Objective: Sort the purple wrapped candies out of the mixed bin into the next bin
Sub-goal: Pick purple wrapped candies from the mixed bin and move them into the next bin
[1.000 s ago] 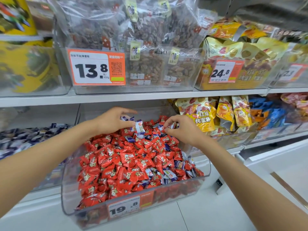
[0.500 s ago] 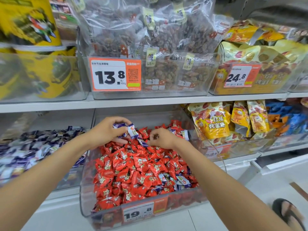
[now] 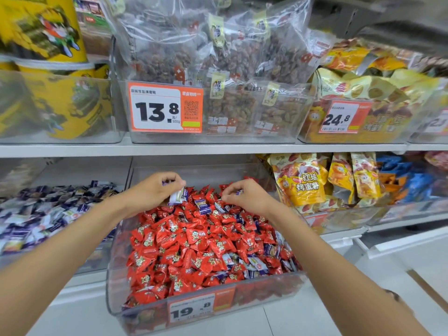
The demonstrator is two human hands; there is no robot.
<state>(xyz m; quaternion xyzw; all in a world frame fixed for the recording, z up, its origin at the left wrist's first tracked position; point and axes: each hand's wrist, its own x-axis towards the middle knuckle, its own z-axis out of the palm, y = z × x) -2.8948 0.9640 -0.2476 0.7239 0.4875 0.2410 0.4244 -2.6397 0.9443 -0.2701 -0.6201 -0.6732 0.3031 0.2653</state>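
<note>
mostly white shelving [image 3: 218, 149], clear mixed bin [image 3: 266, 295], pale floor [image 3: 308, 321].

Left hand [image 3: 152, 192] and right hand [image 3: 249, 197] pinch candies [image 3: 178, 196] at the back of the mixed bin [image 3: 114, 287]; next bin [image 3: 89, 263] sits left of the fingers [image 3: 173, 181].

The counts
One left hand [image 3: 151, 191], one right hand [image 3: 249, 197]; one mixed bin [image 3: 116, 287], one purple bin [image 3: 94, 259]; three readable price tags [image 3: 164, 107] [image 3: 344, 117] [image 3: 191, 309].
</note>
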